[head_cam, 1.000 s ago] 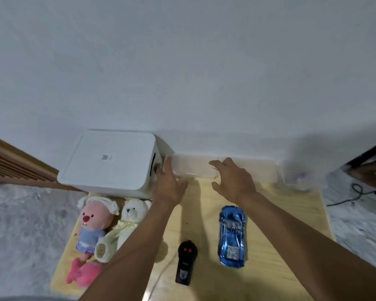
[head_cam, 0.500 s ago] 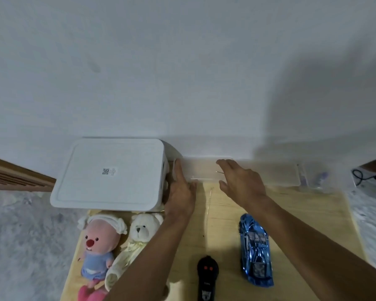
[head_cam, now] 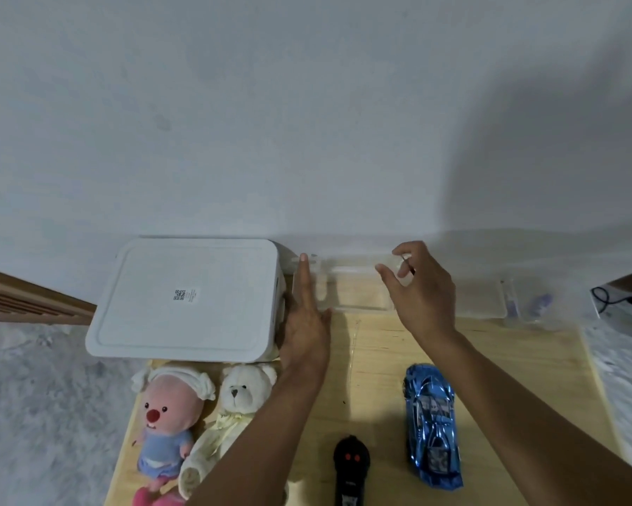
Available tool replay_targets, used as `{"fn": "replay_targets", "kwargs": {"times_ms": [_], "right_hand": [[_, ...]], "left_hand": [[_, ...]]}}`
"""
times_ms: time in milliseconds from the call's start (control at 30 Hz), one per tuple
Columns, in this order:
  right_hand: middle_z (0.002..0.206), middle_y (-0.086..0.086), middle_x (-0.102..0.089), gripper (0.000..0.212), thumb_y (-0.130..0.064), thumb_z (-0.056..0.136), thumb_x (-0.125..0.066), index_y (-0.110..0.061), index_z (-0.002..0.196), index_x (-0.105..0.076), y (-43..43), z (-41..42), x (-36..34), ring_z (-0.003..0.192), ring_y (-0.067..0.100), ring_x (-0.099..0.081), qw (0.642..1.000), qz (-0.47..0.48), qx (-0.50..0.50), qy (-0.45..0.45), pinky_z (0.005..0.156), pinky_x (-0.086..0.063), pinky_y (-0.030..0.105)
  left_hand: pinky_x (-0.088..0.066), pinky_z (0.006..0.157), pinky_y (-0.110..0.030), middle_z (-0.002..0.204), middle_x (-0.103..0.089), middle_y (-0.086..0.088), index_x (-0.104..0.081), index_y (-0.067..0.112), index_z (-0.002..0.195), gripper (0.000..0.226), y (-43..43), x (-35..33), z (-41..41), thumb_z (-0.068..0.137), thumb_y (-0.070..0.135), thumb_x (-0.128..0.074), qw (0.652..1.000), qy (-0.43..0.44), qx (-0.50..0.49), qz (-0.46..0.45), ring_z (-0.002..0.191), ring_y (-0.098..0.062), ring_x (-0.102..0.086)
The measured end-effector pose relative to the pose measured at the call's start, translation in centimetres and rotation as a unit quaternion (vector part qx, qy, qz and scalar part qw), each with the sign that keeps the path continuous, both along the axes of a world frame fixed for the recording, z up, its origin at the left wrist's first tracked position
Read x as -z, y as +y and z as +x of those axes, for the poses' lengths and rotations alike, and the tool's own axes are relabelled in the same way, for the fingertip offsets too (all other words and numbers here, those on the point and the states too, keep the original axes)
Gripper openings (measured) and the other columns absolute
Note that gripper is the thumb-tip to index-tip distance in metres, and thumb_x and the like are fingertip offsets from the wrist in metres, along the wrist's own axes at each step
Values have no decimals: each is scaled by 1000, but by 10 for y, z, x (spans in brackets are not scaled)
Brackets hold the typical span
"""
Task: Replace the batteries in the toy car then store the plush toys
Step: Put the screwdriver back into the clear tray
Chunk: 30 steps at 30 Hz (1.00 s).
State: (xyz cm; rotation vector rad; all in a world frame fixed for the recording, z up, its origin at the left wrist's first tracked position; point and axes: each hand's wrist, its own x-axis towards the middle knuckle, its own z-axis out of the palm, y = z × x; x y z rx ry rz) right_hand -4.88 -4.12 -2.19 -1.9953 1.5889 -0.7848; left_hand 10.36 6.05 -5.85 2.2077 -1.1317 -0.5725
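A shiny blue toy car (head_cam: 433, 425) lies on the wooden board (head_cam: 376, 363), with a black remote (head_cam: 351, 469) to its left. A pink plush (head_cam: 168, 414) in a white cap and a cream bear plush (head_cam: 241, 392) lie at the board's left, in front of a closed white storage box (head_cam: 186, 301). A long clear plastic box (head_cam: 482, 301) runs along the wall. My left hand (head_cam: 307, 323) lies against its left end, thumb on the front corner. My right hand (head_cam: 424, 297) pinches the clear lid (head_cam: 354, 283) at its far edge.
A small clear bag with something purple (head_cam: 537, 304) lies right of the clear box. Dark cables (head_cam: 621, 297) sit at the far right. Grey carpet (head_cam: 33, 396) surrounds the board. The white wall stands directly behind the boxes, and a wooden rail (head_cam: 22, 297) runs at the left.
My right hand has shifted from lying flat on the clear box to pinching the lid's far edge, slightly raised. The view has moved closer and to the left; my left hand stays at the box's end.
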Motion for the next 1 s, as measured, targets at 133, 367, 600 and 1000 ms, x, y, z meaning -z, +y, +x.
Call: {"fn": "replay_targets", "kwargs": {"times_ms": [133, 367, 600, 1000], "right_hand": [[106, -13, -64, 26, -36, 92, -70, -21, 108, -56, 2, 6, 4, 95, 6, -62, 1000, -23, -13, -10, 71, -48, 27], [109, -5, -44, 32, -1, 98, -44, -18, 123, -56, 18, -9, 15, 71, 7, -51, 985, 63, -157, 33, 65, -42, 23], [113, 3, -64, 36, -16, 103, -51, -23, 137, -60, -1, 25, 20, 109, 23, -59, 939, 127, -275, 162, 94, -49, 37], [101, -4, -69, 19, -21, 90, -65, -25, 107, -72, 26, 28, 16, 95, 20, -65, 991, 12, -101, 89, 78, -55, 35]], "left_hand": [[-63, 77, -57, 158, -42, -18, 24, 59, 150, 117, -2, 0, 3, 95, 15, -70, 1000, -4, 3, 6, 109, -36, -70], [-63, 74, -54, 154, -44, -20, 24, 62, 149, 116, -2, -4, 3, 95, 23, -71, 1000, 0, 0, 20, 104, -34, -70], [-63, 67, -46, 146, -53, -20, 26, 59, 149, 115, -1, -3, 4, 98, 16, -67, 1000, 3, 17, 16, 91, -27, -71], [-61, 85, -51, 146, -54, -20, 27, 58, 150, 114, -1, -2, 4, 97, 23, -68, 999, -9, 12, 33, 113, -30, -68]]}}
